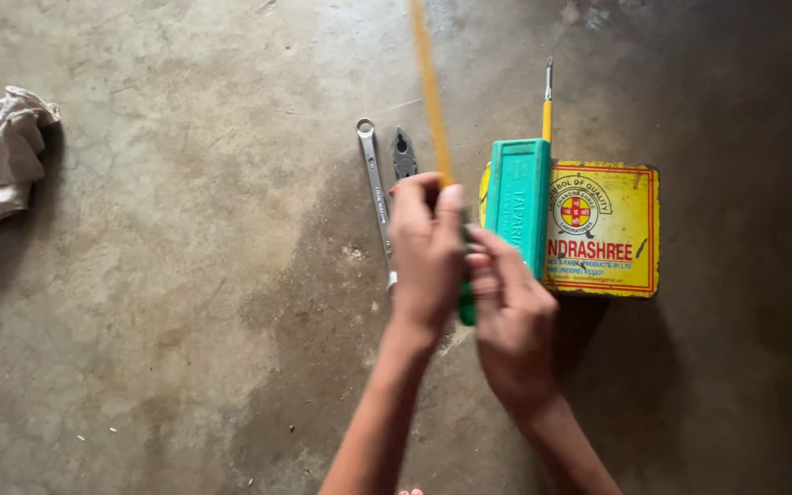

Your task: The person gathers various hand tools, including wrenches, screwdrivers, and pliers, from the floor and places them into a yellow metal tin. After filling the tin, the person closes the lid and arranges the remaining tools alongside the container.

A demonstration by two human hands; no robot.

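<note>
Both the left hand (426,252) and right hand (506,316) clamp a yellow-shafted tool (431,87), its long axis pointing away; bare concrete floor (185,321) lies open leftward.

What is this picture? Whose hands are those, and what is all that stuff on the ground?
This one picture comes from a small camera worn on a person's head, looking down, so you see what that person sees. The two arms coming up from the bottom are that person's own. The left hand and the right hand are close together, both gripping a long thin tool with a green handle and a blurry yellow shaft pointing away.

Below is a stained concrete floor. On it lie a silver wrench, dark pliers, a yellow tin box with a teal plastic case on top, and a thin yellow screwdriver poking out behind. A crumpled cloth sits far left.
</note>
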